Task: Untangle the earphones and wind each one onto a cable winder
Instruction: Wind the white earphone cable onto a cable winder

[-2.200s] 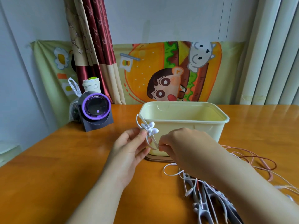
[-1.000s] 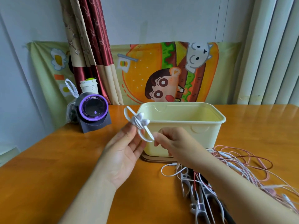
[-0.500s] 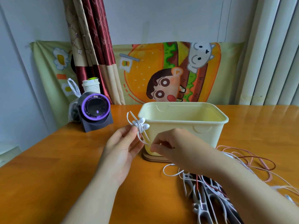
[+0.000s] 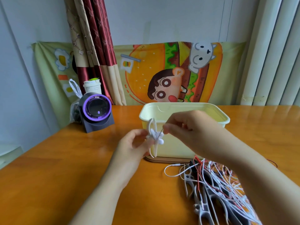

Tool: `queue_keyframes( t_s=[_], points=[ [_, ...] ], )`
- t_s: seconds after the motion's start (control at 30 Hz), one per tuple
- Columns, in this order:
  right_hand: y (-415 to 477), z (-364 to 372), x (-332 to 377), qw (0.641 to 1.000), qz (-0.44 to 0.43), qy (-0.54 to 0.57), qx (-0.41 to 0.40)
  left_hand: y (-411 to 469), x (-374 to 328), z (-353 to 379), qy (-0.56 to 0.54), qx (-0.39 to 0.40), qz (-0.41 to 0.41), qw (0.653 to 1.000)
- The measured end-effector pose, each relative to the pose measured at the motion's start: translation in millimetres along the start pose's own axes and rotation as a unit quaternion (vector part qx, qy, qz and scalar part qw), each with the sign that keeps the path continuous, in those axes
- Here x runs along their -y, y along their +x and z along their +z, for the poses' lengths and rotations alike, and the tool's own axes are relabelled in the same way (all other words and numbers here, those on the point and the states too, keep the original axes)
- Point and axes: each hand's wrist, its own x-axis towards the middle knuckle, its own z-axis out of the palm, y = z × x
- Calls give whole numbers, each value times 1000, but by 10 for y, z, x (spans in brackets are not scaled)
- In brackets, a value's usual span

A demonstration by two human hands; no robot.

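My left hand (image 4: 134, 146) holds a white earphone bundle (image 4: 155, 137) with its cable looped above and below, just in front of the cream tub (image 4: 225, 118). My right hand (image 4: 186, 127) pinches a thin strand of that white cable beside the bundle, at the height of the tub's rim. A tangle of white, pink and red earphone cables (image 4: 227, 181) lies on the table at the lower right, mixed with several white and dark cable winders (image 4: 201, 208). My right forearm hides part of the tangle.
The cream tub stands on a thin wooden base (image 4: 168, 159) on the orange wooden table (image 4: 56, 176). A purple-ringed black device (image 4: 96, 112), a paper cup (image 4: 92, 86) and a plastic bag (image 4: 74, 101) sit at the back left. Curtains and a cartoon cloth hang behind.
My right hand has risen from below the bundle to tub-rim height, drawing the cable strand up. The bundle has turned in my left hand and sits closer to the tub.
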Motion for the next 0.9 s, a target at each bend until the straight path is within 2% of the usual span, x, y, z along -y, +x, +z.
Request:
queue_keyframes(
  t_s=[0.1, 0.2, 0.43, 0.6, 0.67, 0.73, 0.83, 0.9],
  points=[
    [20, -58, -77, 998, 18, -12, -57, -36, -32, 59, 37, 62, 20, 997],
    [43, -65, -154, 995, 29, -24, -88, -47, -38, 71, 50, 86, 46, 994],
    [88, 2, -288, 997, 49, -7, -66, -55, -28, 21, 114, 128, 65, 983],
    [91, 112, -405, 993, 114, 39, -9, -66, -54, 12, 63, 141, 85, 984],
    [85, 180, -425, 983, 150, 99, 38, -70, -69, 30, 39, 140, 91, 985],
    [74, 250, -408, 958, 185, 209, 69, -68, -77, 39, 13, 139, 87, 986],
    [66, 309, -344, 920, 210, 320, 82, -61, -64, 34, -7, 116, 79, 990],
    [69, 322, -317, 898, 214, 376, 74, -50, -48, 24, 26, 77, 90, 993]
  ],
)
